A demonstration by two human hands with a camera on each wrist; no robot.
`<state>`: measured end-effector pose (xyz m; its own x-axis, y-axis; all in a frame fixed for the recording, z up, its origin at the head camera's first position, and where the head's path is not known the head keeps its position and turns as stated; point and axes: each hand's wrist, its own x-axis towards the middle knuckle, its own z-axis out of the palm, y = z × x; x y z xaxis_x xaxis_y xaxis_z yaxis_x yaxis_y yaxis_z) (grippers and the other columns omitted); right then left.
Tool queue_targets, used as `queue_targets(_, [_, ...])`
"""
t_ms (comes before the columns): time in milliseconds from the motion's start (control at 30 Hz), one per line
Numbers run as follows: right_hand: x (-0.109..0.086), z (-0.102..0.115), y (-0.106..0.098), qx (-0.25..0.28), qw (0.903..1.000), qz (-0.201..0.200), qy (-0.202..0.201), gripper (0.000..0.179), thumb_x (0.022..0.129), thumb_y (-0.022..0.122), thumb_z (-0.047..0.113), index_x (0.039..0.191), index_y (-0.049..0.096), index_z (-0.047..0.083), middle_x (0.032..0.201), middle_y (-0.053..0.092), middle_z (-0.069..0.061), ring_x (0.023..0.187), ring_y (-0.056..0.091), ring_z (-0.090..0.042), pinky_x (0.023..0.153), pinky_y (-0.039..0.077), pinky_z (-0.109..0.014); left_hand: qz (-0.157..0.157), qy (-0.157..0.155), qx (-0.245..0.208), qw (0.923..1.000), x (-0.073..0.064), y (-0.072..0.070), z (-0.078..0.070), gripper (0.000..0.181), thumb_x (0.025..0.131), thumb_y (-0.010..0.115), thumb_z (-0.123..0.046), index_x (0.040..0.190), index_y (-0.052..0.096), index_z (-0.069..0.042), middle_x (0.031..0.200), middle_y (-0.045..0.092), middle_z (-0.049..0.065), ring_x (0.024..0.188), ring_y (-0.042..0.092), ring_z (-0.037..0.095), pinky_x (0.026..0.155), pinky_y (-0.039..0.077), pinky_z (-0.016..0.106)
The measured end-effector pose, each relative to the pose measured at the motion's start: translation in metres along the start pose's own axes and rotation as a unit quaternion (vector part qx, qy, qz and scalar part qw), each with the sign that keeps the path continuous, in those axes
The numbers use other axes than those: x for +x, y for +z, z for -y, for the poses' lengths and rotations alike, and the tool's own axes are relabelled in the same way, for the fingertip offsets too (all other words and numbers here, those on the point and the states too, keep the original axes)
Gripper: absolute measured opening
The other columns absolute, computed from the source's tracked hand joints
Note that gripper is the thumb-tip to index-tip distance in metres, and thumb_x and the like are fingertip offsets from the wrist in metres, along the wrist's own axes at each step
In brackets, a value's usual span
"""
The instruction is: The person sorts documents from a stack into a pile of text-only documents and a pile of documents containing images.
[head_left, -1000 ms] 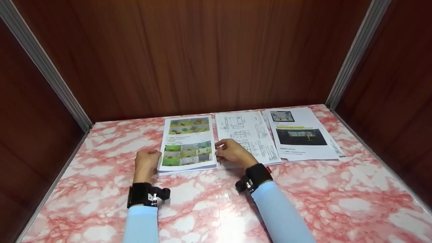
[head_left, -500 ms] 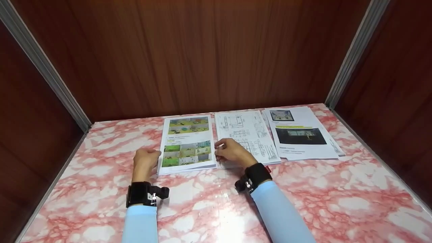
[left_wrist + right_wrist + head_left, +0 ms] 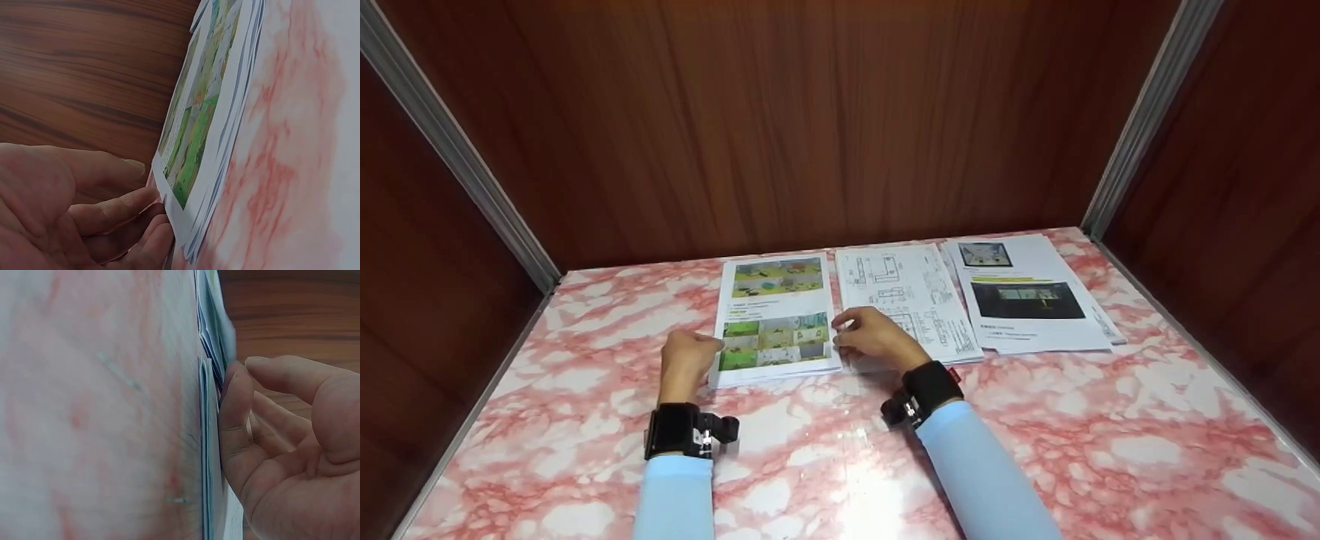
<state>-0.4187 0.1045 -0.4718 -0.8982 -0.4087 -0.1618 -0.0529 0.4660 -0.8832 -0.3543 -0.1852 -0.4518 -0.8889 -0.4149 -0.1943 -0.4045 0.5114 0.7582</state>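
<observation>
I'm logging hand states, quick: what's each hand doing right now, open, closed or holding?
Left hand: open, touching the left edge of the photo stack, not holding it.
Right hand: open, at that stack's right edge.

Illegibly small captions on left stack

Picture-topped paper stack, edges uneven
</observation>
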Motion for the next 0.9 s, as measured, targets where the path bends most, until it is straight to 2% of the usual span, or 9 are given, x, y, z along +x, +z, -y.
queue_targets(233, [0.0001,-0.0002,-0.0009,-0.043,0.9989,-0.008,0.014,0.026,0.083,0.062,0.016,0.107,0.066,0.009,0.08,0.068,-0.007,0.064,0.062,-0.013,0.059,0.05,-0.024,0.001,0.0,-0.008,1.0,-0.0016,0.0006,-0.0011,0.033,0.079,0.062,-0.022,0.102,0.067,0.001,0.11,0.064,0.021,0.091,0.059,0.027,0.076,0.047,0.034])
queue_targets(500, [0.0006,0.0,0.0004,-0.008,0.9997,-0.007,0.023,0.024,0.084,0.06,0.014,0.104,0.067,0.004,0.076,0.067,-0.008,0.062,0.061,-0.012,0.057,0.048,-0.022,-0.003,-0.001,-0.012,0.9999,-0.0015,0.0023,0.0002,0.032,0.078,0.061,-0.023,0.099,0.068,0.001,0.104,0.065,0.019,0.082,0.058,0.024,0.064,0.048,0.031])
queue_targets(600, [0.0007,0.0001,0.0009,0.006,0.9996,-0.007,0.026,0.024,0.084,0.059,0.014,0.104,0.067,0.003,0.077,0.067,-0.009,0.062,0.061,-0.012,0.058,0.048,-0.022,-0.004,0.003,0.0,1.0,-0.002,0.0025,-0.0001,0.032,0.078,0.06,-0.023,0.098,0.068,0.0,0.104,0.064,0.019,0.082,0.057,0.025,0.061,0.046,0.029])
queue_targets(733, [0.0007,0.0004,0.0012,0.007,0.9995,-0.007,0.03,0.024,0.085,0.059,0.015,0.105,0.066,0.004,0.081,0.068,-0.011,0.064,0.062,-0.013,0.058,0.049,-0.023,-0.005,0.008,0.015,0.9998,-0.0022,0.0021,-0.0006,0.031,0.076,0.061,-0.023,0.097,0.069,-0.001,0.105,0.065,0.019,0.08,0.058,0.025,0.059,0.046,0.028])
queue_targets(900, [0.0005,0.0017,0.002,0.004,0.9993,-0.005,0.036,0.024,0.085,0.059,0.016,0.105,0.066,0.005,0.082,0.068,-0.012,0.065,0.063,-0.015,0.059,0.05,-0.025,0.001,0.002,0.011,0.9999,-0.0032,0.0013,-0.0006,0.032,0.075,0.064,-0.025,0.097,0.07,-0.002,0.105,0.065,0.018,0.077,0.057,0.024,0.057,0.045,0.028])
